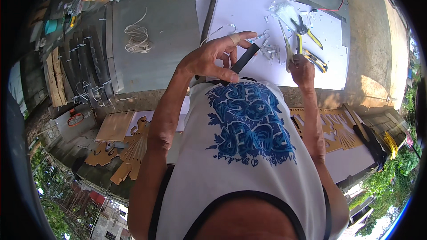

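Observation:
My left hand (212,57) has its thumb at the lower end of a flat black strip (246,59), held slantwise close to my shirt; the index finger reaches out past it. Thin white wire with small white pieces (269,51) lies by the strip's upper end. Over the white sheet (262,74), my right hand (303,71) is closed around the pale handle of what look like scissors (288,46), blades pointing away from me. Yellow-and-black pliers (302,30) lie just beyond those fingers. A yellow-and-grey utility knife (316,61) rests to their right.
A long dark metal bar (210,11) crosses the sheet's left edge. Coiled white wire (137,38) lies on the grey table (164,62). A clear plastic bag (284,8) sits beyond the pliers. Dark strips with wires (89,62) stand left; cut brown panels (333,129) lie nearer me.

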`<state>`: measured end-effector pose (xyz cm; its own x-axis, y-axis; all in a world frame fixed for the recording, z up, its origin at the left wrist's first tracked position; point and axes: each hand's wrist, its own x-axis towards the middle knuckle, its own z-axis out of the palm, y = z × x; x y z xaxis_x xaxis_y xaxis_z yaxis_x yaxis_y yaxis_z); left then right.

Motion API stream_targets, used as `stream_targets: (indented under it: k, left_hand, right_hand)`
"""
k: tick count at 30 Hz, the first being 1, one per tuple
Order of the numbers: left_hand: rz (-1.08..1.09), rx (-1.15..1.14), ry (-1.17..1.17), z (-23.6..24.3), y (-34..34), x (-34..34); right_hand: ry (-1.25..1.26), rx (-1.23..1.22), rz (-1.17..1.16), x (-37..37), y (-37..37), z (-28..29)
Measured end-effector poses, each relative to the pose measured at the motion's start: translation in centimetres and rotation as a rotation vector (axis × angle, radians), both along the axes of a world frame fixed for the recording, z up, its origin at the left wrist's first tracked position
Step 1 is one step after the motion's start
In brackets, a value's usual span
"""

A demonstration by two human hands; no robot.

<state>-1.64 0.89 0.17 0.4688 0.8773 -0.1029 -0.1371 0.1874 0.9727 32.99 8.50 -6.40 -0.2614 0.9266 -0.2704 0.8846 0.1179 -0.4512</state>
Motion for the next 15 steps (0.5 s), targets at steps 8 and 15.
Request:
stream_targets:
  k: [8,15]
  left_hand:
    - [0.018,0.166,0.167,1.4,0.8,-1.7]
    - [-0.039,0.155,0.196,2.7,1.7,-1.6]
  right_hand:
    - [0.951,-0.761,0.027,1.0,-3.2,7.8]
    - [0.842,-0.956,0.128,1.9,-3.5,9.0]
